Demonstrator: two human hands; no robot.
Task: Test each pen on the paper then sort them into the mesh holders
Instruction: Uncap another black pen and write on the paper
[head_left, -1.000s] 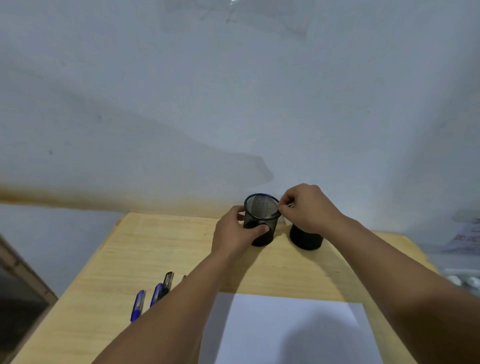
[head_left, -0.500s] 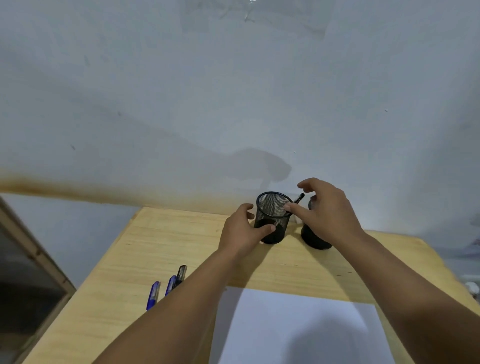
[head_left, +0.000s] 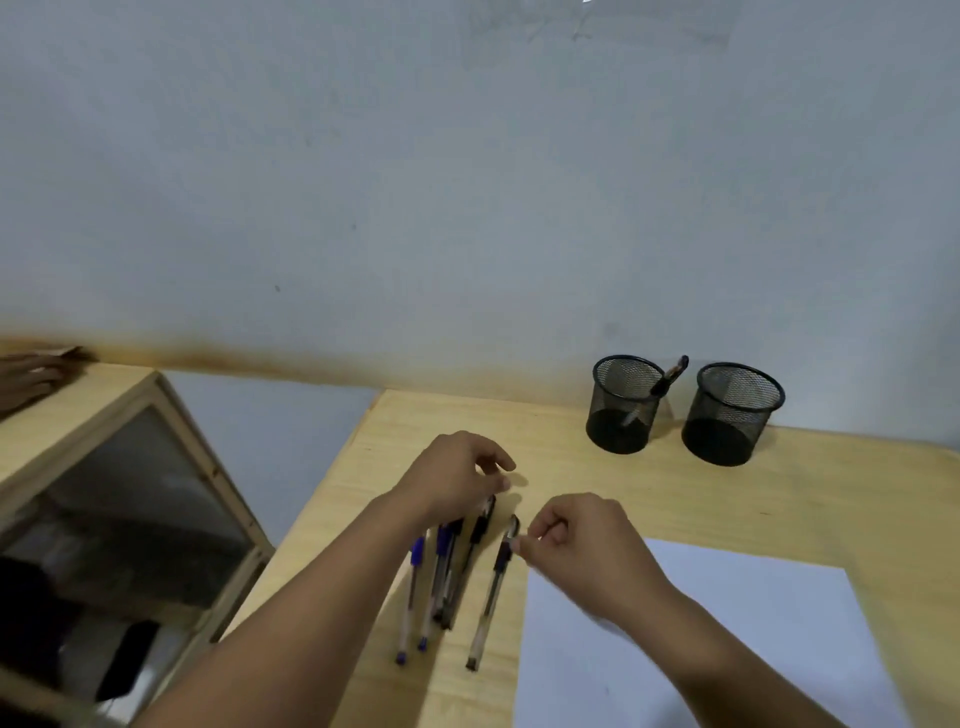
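The right hand (head_left: 576, 540) pinched the cap end of a black pen (head_left: 493, 587) on the desk (head_left: 571, 467); the left hand (head_left: 457, 478) hovered half-curled, holding nothing, over the other pens (head_left: 436, 582).

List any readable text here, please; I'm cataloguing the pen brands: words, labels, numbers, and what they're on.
None can be read.
Pens on the table: any barrel print is too small and blurred.
Mesh holders: no labels seen.
Paper: blank.
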